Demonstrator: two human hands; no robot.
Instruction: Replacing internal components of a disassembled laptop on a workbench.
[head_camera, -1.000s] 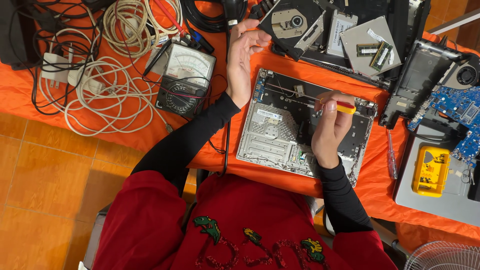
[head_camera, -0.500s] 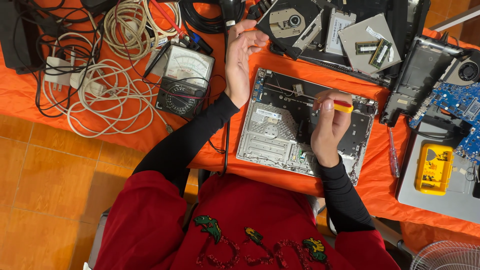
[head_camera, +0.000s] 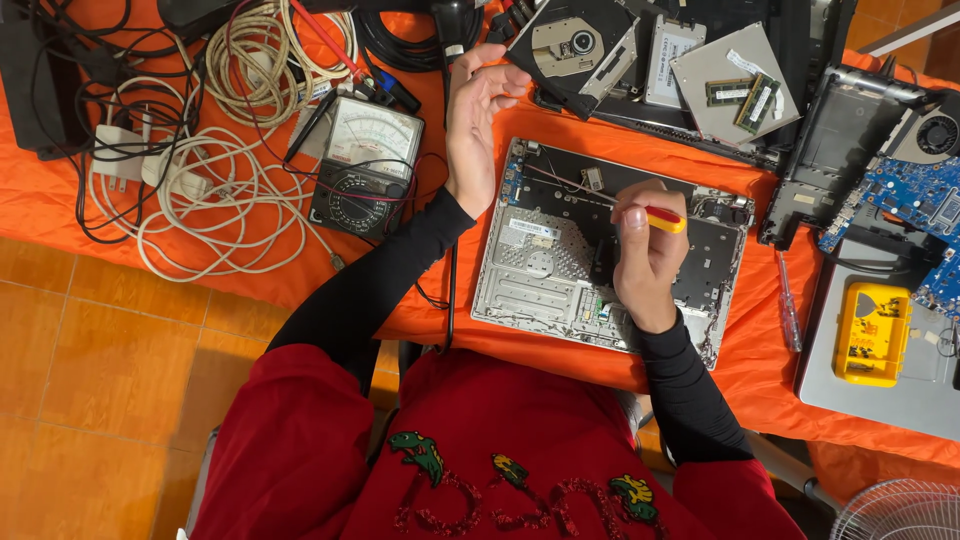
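Fingers (head_camera: 640, 215) of the right hand (head_camera: 645, 265) pinch a small screwdriver (head_camera: 664, 219) with a red and yellow handle, tip hidden under the hand, somewhere over the middle of the opened laptop base (head_camera: 560, 270). Left hand (head_camera: 478, 120) sits at the base's upper left corner, fingers loosely curled and apart, holding nothing, wrist touching the edge. Laptop base lies flat on the orange desk (head_camera: 300, 270), insides up, right in front of the person.

Around it: analog multimeter (head_camera: 362, 165) just left, tangled white cables (head_camera: 190, 200) further left, optical drive (head_camera: 575, 45) and memory sticks (head_camera: 745, 95) above, blue circuit board (head_camera: 905, 200) and yellow parts box (head_camera: 872, 333) to the right, second screwdriver (head_camera: 788, 305) loose beside the base.

Risks, as a judgement: the tip could slip off a screw and scratch the board, since the base is only lightly steadied. A freed screw could roll off into the clutter. The thin wire across the base could snag on the hand.
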